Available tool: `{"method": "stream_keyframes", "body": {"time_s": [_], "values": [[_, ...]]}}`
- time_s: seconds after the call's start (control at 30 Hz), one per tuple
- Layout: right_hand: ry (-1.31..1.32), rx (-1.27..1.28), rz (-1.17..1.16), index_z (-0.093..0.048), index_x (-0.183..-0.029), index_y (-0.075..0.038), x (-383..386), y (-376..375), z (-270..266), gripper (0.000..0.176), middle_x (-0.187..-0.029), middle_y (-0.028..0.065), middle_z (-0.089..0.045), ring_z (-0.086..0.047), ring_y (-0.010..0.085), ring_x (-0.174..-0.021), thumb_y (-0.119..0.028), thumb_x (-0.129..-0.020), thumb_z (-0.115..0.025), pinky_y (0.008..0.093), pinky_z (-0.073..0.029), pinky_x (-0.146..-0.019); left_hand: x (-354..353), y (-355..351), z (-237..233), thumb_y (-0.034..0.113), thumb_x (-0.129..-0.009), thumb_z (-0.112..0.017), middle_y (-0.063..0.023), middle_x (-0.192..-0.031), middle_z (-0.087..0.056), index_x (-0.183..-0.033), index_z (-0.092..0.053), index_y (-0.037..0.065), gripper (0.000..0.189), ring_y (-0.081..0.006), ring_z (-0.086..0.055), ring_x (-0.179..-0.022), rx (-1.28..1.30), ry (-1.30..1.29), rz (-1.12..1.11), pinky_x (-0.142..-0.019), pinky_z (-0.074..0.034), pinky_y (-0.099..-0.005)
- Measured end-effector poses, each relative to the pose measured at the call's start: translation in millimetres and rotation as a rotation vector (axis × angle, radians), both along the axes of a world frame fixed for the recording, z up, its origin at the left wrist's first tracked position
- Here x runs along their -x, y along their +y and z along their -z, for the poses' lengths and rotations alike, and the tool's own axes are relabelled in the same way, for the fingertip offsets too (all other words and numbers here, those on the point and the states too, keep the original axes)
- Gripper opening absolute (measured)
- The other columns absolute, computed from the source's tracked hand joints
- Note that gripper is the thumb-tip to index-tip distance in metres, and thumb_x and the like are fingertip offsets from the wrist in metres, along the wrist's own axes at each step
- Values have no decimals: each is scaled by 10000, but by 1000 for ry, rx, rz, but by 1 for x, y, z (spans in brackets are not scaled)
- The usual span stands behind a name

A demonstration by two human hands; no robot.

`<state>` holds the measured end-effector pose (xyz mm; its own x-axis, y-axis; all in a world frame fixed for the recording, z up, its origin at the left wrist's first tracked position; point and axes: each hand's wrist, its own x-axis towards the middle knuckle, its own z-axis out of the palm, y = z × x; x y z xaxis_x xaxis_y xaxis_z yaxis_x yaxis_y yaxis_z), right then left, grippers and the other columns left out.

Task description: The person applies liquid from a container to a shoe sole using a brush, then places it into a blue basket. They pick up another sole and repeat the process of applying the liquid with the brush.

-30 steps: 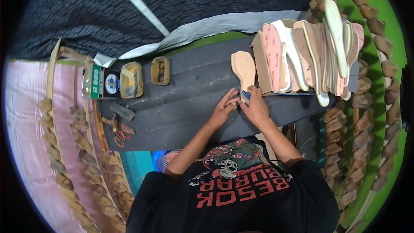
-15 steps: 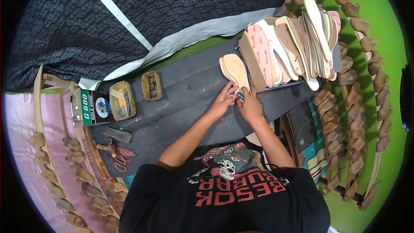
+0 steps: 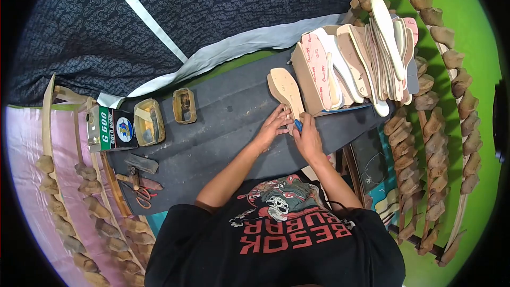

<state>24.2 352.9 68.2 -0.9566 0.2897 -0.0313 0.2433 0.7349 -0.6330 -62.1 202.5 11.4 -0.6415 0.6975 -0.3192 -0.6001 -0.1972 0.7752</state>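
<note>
Two stacked insoles met the loosely spread left hand as the right hand, pinching a blue tool, shifted work heelward.

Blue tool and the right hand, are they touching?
Touching. The head view shows the blue tool held against the fingers of the right hand, with no gap between them.

This was a workshop for footwear. On the dark worktable lay sole-shaped pieces, with more crammed upright into a carton at its right end. A labelled tin and grubby tubs stood at its left end, scissors nearer its front. Racks of brown blocks resembling shoe lasts flanked it.
</note>
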Motion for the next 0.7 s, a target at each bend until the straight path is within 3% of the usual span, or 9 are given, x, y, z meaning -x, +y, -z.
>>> {"method": "stream_keyframes", "body": {"time_s": [0.1, 0.2, 0.23, 0.33, 0.47, 0.5, 0.6, 0.67, 0.7], "values": [[168, 181, -77, -462, -1390, -14, -7, 4, -3, 537, -1308, 280, -568, -612, 502, -1142, -115, -917, -697, 528, -508, -944, 0, 10, -4, 388, -1102, -459, -112, -1595, -459, -1675, -130, 103, 720, -216, -526, -1369, -89, 21, -90, -1076, -464, -404], [128, 416, -152, -489, -1393, -24, -5, 10, -12, 530, -1374, 264, -582, -618, 457, -1202, -124, -922, -711, 488, -508, -1001, -2, 20, -9, 418, -1124, -401, -106, -1511, -538, -1672, -167, 124, 664, -235, -556, -1317, -152, 58, -166, -1069, -460, -418], [204, 328, -172, -528, -1389, -55, -3, 10, -17, 532, -1342, 229, -594, -609, 417, -1228, -168, -918, -748, 470, -504, -1014, -4, 25, -11, 468, -1133, -350, -116, -1454, -578, -1622, -273, 86, 626, -245, -566, -1302, -158, 71, -215, -1092, -469, -430], [78, 254, -247, -543, -1393, -79, 3, 12, -35, 549, -1291, 208, -597, -613, 392, -1216, -220, -914, -774, 454, -501, -1020, -7, 26, -13, 511, -1126, -322, -133, -1448, -570, -1568, -351, 56, 634, -265, -552, -1342, -206, -31, -283, -1148, -448, -429], [-19, 288, -416, -560, -1380, -87, 13, 7, -19, 489, -1258, 190, -593, -630, 368, -1178, -269, -958, -727, 453, -504, -1001, -20, 8, 8, 539, -1124, -293, -145, -1318, -631, -1452, -466, 55, 610, -244, -643, -1161, 27, -26, -479, -1005, -553, -414], [3, 330, -450, -582, -1317, -61, 16, 3, -13, 367, -1216, 188, -606, -638, 363, -1132, -231, -1001, -659, 436, -507, -977, -26, 1, 10, 541, -1125, -279, -145, -1242, -658, -1406, -505, 56, 605, -231, -686, -1035, 51, -70, -537, -915, -588, -406], [8, 435, -625, -595, -1234, -28, 33, -4, 8, 255, -1152, 178, -624, -646, 334, -1086, -170, -1023, -602, 410, -509, -946, -43, -34, 10, 568, -1119, -260, -128, -1189, -685, -1363, -552, 54, 640, -223, -703, -930, 72, -220, -598, -836, -599, -386], [54, 561, -650, -595, -1167, 2, 45, -19, 7, 190, -1053, 147, -643, -651, 247, -975, -119, -1029, -543, 352, -508, -890, -59, -59, 20, 562, -1108, -265, -90, -1105, -707, -1314, -598, 54, 641, -215, -705, -846, 14, -291, -644, -737, -599, -364], [-97, 657, -632, -594, -1162, 5, 53, -26, -13, 190, -1035, 139, -639, -645, 244, -943, -124, -1038, -529, 347, -504, -882, -66, -71, 22, 553, -1103, -272, -83, -1094, -708, -1310, -604, 55, 633, -216, -706, -843, -8, -284, -671, -727, -598, -363]]}}
